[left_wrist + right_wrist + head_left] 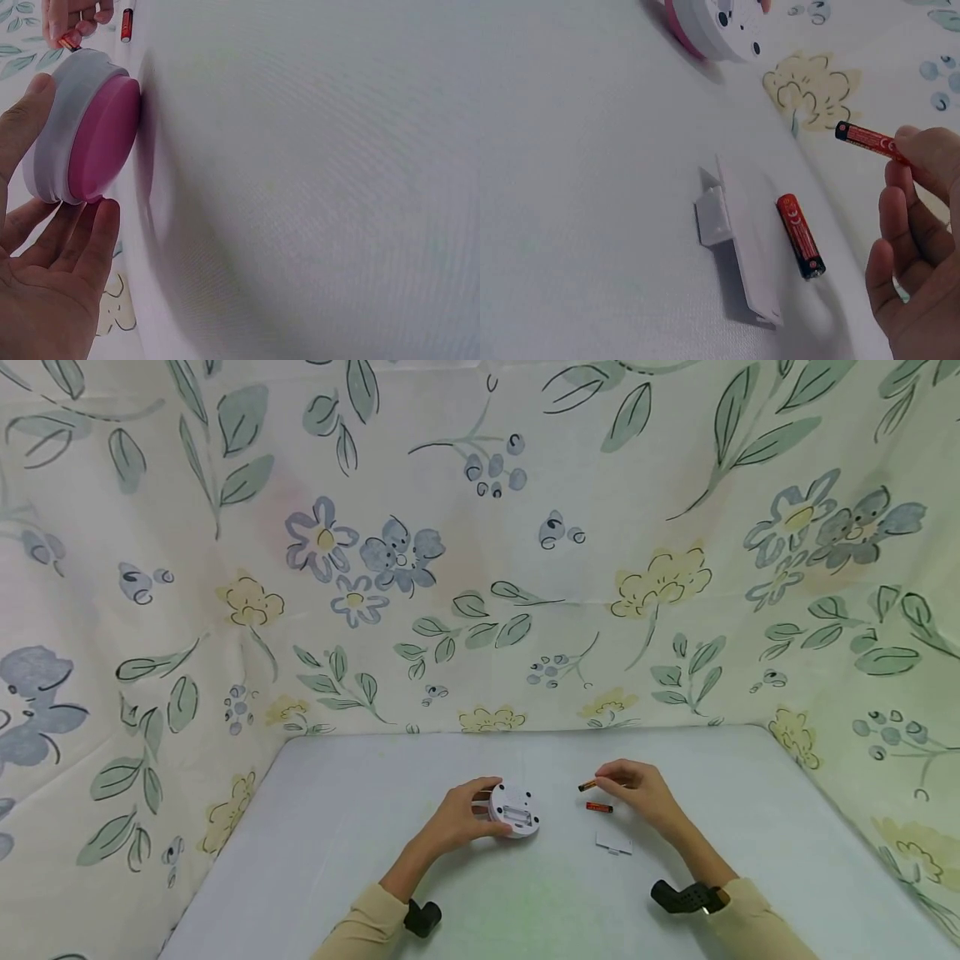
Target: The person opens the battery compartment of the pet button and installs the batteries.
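My left hand (459,817) grips a round white device (514,811) by its rim, thumb on one side and fingers on the other. Its underside, with an open battery compartment and small dark feet, faces up in the head view. A pink dome (106,139) shows on its lower side in the left wrist view. Between thumb and forefinger, my right hand (637,789) pinches a red and black battery (870,140), raised off the table. A second battery (801,236) lies on the table just below that hand. Beside it rests a white battery cover (739,247) with a tab.
The white table (360,785) carries these things near its middle. A floral cloth (480,552) hangs behind it and along both sides. Black wrist cameras, one on the left wrist (423,918) and one on the right (686,897), sit close over the table.
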Tool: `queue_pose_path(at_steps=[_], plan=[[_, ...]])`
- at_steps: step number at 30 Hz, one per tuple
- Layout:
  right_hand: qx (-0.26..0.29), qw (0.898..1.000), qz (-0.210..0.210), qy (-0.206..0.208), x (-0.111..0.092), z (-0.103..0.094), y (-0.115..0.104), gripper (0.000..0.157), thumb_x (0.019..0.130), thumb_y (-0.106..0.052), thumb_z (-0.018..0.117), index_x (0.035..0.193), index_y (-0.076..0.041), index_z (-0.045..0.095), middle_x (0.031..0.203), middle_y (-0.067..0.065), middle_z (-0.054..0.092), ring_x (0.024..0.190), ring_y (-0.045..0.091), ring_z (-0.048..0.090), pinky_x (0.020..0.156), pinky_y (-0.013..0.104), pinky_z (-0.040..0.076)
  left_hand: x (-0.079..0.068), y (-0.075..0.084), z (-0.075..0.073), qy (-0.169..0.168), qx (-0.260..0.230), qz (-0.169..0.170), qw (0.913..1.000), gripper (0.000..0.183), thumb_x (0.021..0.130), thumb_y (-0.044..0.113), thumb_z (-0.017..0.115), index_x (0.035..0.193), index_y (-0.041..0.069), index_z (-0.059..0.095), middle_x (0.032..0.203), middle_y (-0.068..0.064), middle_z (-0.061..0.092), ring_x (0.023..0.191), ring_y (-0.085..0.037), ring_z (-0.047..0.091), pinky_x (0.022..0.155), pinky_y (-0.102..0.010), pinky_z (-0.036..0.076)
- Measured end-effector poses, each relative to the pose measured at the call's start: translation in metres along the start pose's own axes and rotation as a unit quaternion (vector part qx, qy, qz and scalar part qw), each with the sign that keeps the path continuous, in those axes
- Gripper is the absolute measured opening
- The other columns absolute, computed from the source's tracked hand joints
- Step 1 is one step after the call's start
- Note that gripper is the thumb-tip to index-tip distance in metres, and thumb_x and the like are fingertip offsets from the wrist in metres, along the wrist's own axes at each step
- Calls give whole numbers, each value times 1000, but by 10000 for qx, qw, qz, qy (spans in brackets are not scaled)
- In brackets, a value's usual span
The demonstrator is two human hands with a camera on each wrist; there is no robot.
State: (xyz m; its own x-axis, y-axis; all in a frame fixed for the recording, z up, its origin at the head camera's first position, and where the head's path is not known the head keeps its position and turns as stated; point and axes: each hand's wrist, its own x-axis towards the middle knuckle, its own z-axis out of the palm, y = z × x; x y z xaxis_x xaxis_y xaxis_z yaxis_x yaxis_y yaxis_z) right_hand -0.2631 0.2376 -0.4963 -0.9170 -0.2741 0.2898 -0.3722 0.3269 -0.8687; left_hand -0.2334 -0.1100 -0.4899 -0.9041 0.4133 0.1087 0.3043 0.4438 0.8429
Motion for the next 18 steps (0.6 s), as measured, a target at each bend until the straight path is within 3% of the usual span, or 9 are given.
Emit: queue_pose_path(at_steps=[10, 18], plan=[[413, 9989, 221, -51, 0, 11, 14, 20, 95, -21, 75, 107, -5, 74, 103, 8, 71, 91, 22, 63, 73, 27, 55, -2, -2, -1, -1, 133, -127, 9998, 79, 80, 25, 90, 145, 2, 53, 139, -12, 57, 118, -29, 60, 97, -42, 52], [756, 9965, 307, -169, -1, 23, 10, 28, 96, -18, 74, 112, 4, 71, 106, 11, 70, 92, 34, 66, 76, 33, 59, -4, -4, -3, -1, 150, -208, 9997, 79, 80, 26, 90, 146, 3, 52, 140, -12, 56, 117, -29, 60, 97, -41, 52]])
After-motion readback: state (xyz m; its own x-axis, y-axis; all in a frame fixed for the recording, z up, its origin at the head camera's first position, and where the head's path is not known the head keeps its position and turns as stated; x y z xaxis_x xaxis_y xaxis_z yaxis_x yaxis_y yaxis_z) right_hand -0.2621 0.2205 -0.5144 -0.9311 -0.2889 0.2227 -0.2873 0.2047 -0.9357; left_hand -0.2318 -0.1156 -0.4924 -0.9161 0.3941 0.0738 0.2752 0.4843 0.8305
